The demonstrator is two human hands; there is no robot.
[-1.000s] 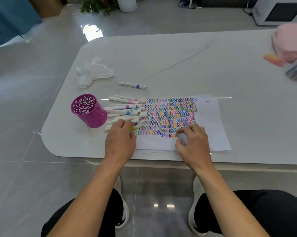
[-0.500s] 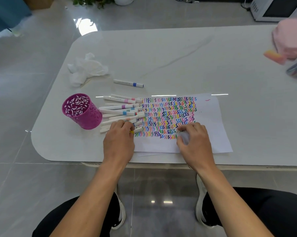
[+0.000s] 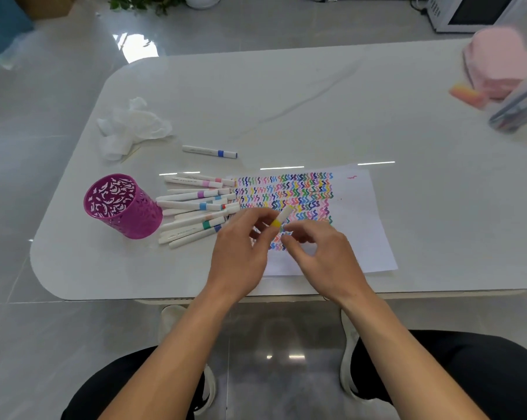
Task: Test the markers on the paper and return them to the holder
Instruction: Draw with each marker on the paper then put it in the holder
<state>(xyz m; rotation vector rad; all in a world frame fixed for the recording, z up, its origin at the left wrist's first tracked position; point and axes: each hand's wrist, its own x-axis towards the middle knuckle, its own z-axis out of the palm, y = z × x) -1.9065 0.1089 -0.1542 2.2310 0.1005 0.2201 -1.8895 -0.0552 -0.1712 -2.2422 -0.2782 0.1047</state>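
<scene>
White table (image 3: pixel 316 101), rounded corners, fills most of your view. The paper (image 3: pixel 362 225) lies flat on it at your 12 o'clock, near the front edge. Its left two-thirds is covered in rows of coloured zigzag strokes, and there's one small red mark near its top right corner.

Your left hand (image 3: pixel 241 250) is over the paper's left lower part. Thumb and fingers pinch a yellow-banded marker (image 3: pixel 281 218) clear of the sheet. Your right hand (image 3: pixel 319 253) sits just at 3 o'clock of it, fingers loosely curled with nothing seen in them. The fingertips are close to the marker, but I can't tell if they touch it.

A pink lump (image 3: pixel 498 62), blurred, is at the table's 2 o'clock corner. A clear container (image 3: pixel 516 107) is at the lump's 6 o'clock by the right edge, contents too blurred to tell.

The purple cut-out holder (image 3: pixel 125 207) is at 9 o'clock of the paper, leaning in this view, with no markers seen inside. A crumpled white tissue (image 3: pixel 132 125) is at 12 o'clock of the holder.

The marker pile (image 3: pixel 195 207) lies on its side between holder and paper. White bodies, coloured bands, with the right ends reaching the paper's left edge.

A small orange piece (image 3: pixel 466 93) is just at 8 o'clock of the pink lump.

One blue-banded marker (image 3: pixel 209 151) lies alone at 12 o'clock of the pile, apart from it.

The yellow-banded marker is tilted, its white end toward 1 o'clock and the band just above your left fingertips.
</scene>
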